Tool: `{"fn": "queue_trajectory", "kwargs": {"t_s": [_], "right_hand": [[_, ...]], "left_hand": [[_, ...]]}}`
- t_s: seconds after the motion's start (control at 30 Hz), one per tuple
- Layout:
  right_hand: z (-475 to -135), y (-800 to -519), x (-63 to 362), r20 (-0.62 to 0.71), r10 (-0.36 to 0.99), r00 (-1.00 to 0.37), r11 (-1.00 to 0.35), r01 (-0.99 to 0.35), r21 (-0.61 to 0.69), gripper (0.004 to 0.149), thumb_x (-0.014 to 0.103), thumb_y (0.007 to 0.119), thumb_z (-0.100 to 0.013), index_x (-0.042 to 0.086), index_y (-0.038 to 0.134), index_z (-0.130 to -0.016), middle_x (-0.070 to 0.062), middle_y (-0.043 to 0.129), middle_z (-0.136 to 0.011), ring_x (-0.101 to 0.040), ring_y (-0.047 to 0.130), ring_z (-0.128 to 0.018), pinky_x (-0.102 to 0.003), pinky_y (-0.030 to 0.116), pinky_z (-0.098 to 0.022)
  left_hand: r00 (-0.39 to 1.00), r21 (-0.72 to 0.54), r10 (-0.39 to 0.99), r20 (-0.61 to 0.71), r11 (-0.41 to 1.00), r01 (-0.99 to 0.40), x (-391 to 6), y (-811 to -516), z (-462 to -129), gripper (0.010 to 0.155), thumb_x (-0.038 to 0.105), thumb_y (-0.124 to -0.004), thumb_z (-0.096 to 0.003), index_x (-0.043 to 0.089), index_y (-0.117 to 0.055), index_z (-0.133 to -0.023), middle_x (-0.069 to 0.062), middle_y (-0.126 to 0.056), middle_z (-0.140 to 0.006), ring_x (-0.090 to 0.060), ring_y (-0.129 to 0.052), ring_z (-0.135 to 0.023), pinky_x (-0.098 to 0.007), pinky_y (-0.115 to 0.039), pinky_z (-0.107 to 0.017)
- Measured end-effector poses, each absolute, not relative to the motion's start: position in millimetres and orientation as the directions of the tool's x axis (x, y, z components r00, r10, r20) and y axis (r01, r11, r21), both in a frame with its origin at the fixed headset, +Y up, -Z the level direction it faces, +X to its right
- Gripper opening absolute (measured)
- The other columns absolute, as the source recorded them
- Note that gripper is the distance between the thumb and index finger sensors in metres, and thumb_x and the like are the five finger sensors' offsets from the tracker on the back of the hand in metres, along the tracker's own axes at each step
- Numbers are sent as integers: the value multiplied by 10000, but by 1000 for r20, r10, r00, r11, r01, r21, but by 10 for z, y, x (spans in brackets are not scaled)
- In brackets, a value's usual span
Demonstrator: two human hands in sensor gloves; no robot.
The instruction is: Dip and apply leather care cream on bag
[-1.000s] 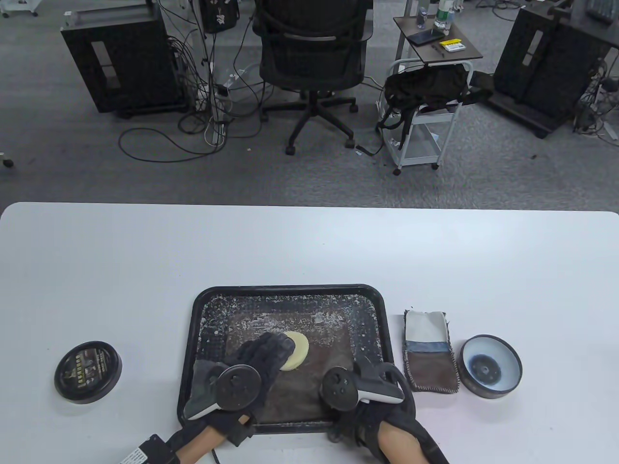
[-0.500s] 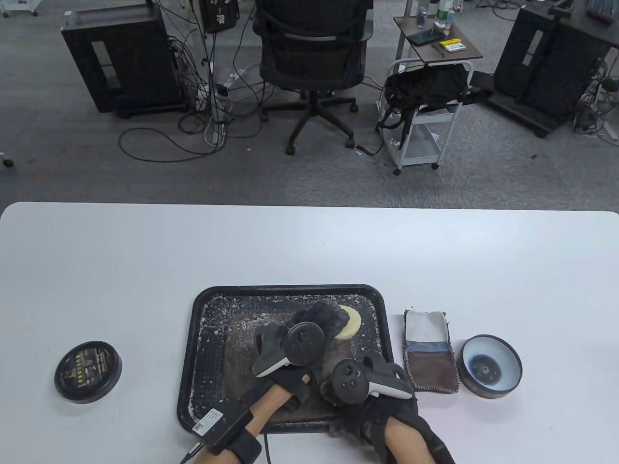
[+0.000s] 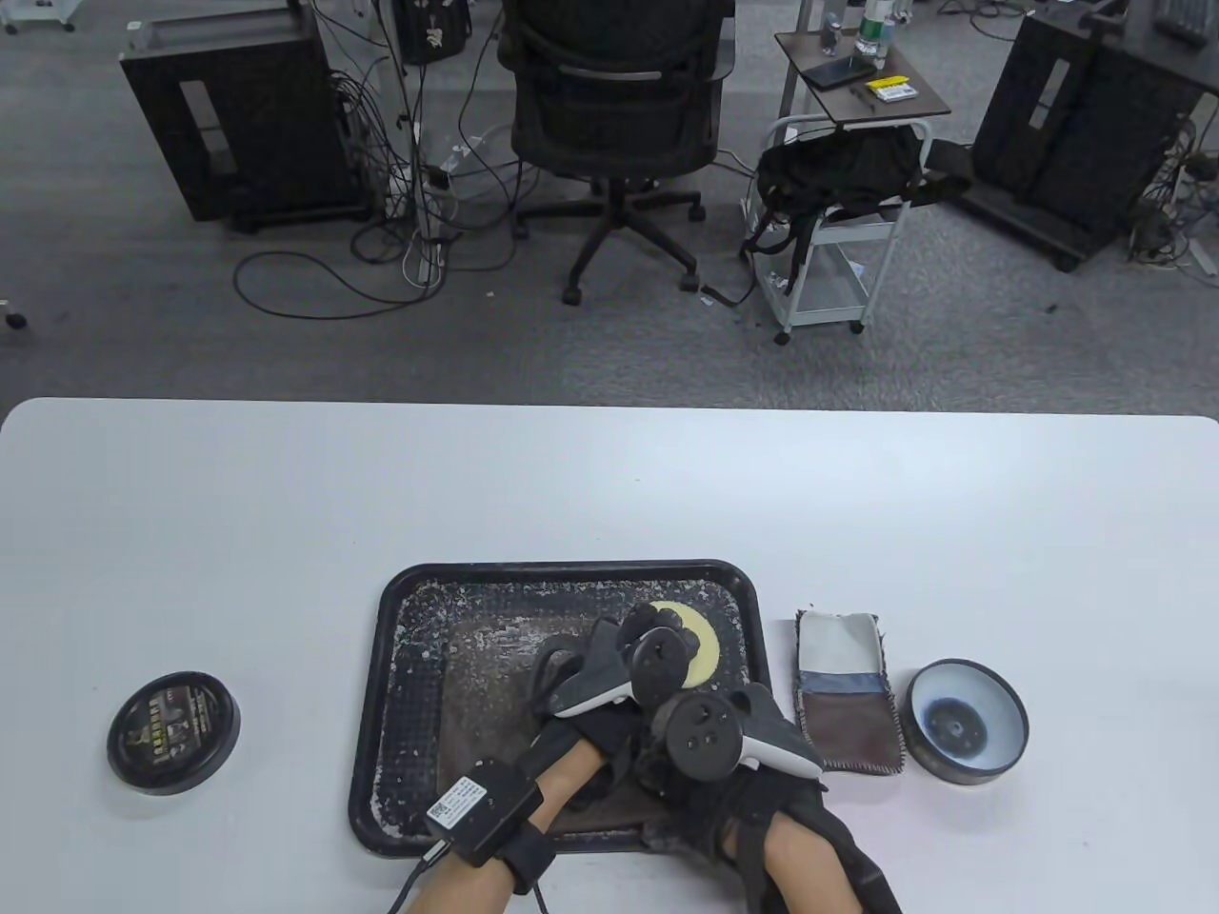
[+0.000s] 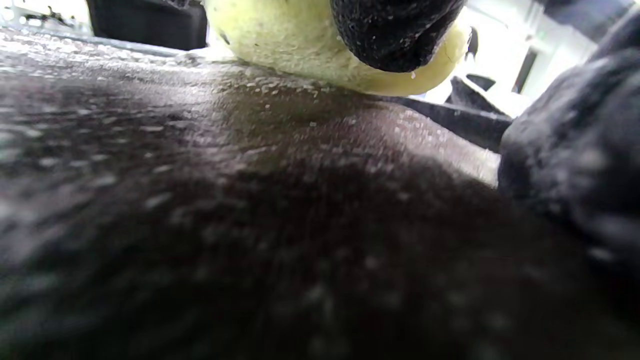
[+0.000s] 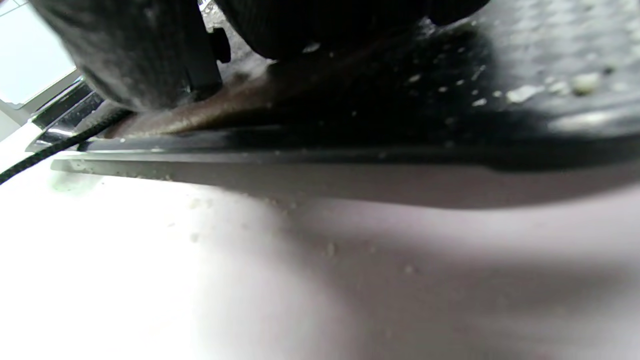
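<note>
A brown leather bag [image 3: 486,685] lies flat in a black tray [image 3: 571,568] speckled with white crumbs. My left hand [image 3: 667,628] grips a round pale yellow sponge [image 3: 703,649] and holds it against the bag's far right part. In the left wrist view a gloved fingertip [image 4: 395,30] sits on top of the sponge [image 4: 300,55], which touches the bag [image 4: 250,200]. My right hand [image 3: 686,766] rests on the bag's near right part by the tray's front edge, its fingers mostly under the tracker. The open cream tin [image 3: 967,721] stands to the right of the tray.
The tin's black lid [image 3: 172,733] lies on the white table [image 3: 609,476] far left of the tray. A folded cloth pouch [image 3: 848,690] lies between tray and tin. In the right wrist view the tray's front rim [image 5: 300,152] meets the table.
My left hand has swept the sponge across the bag from its middle to the far right, the forearm swinging in over the tray. My right hand has stayed nearly in place.
</note>
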State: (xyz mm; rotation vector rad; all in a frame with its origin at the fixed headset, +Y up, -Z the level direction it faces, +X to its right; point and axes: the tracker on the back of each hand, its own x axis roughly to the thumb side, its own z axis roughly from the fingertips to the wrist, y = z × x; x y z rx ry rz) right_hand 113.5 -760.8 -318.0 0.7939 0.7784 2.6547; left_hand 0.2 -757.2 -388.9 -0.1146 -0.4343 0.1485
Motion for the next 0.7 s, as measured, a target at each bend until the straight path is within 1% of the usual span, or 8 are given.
{"fn": "queue_trajectory", "kwargs": {"t_s": [0.1, 0.23, 0.37, 0.47, 0.7], "right_hand": [[-3176, -7609, 1136, 419, 383, -823, -823, -99, 559, 748, 462, 811, -410, 124, 598, -1042, -174, 493, -1048, -485, 417, -939, -618, 488, -689], [-3159, -7601, 1111, 410, 363, -837, -832, -93, 547, 747, 468, 808, -411, 126, 599, -1040, -172, 494, -1047, -483, 419, -941, -618, 497, -686], [-3145, -7601, 1094, 413, 343, -844, -841, -80, 535, 749, 469, 812, -407, 128, 597, -1039, -170, 495, -1045, -484, 427, -941, -616, 506, -684], [-3143, -7602, 1087, 410, 340, -846, -844, -82, 530, 744, 469, 810, -408, 128, 601, -1036, -170, 498, -1044, -484, 429, -941, -616, 507, -684], [-3139, -7605, 1088, 398, 347, -849, -841, -94, 533, 742, 469, 804, -412, 129, 597, -1038, -166, 495, -1044, -479, 423, -943, -612, 507, -686]], "left_hand": [[900, -147, 119, 418, 987, -62, 17, -7594, -3881, 680, 393, -812, -398, 414, -494, -999, 95, -438, -1128, -200, -448, -1086, -525, -492, -788], [908, -150, 111, 405, 987, -54, 8, -7605, -3884, 698, 395, -816, -399, 429, -464, -1001, 116, -411, -1129, -183, -435, -1091, -535, -504, -786], [917, -112, 58, 394, 994, -15, 26, -7591, -3860, 663, 374, -801, -421, 445, -478, -996, 135, -441, -1129, -165, -470, -1094, -532, -520, -793], [916, -99, 47, 399, 995, -8, 34, -7585, -3853, 632, 367, -774, -433, 441, -493, -994, 133, -460, -1128, -170, -486, -1093, -533, -530, -791], [932, 1, 2, 364, 1000, -3, 9, -7532, -3815, 563, 331, -747, -433, 420, -600, -970, 116, -588, -1102, -174, -598, -1066, -525, -578, -774]]}}
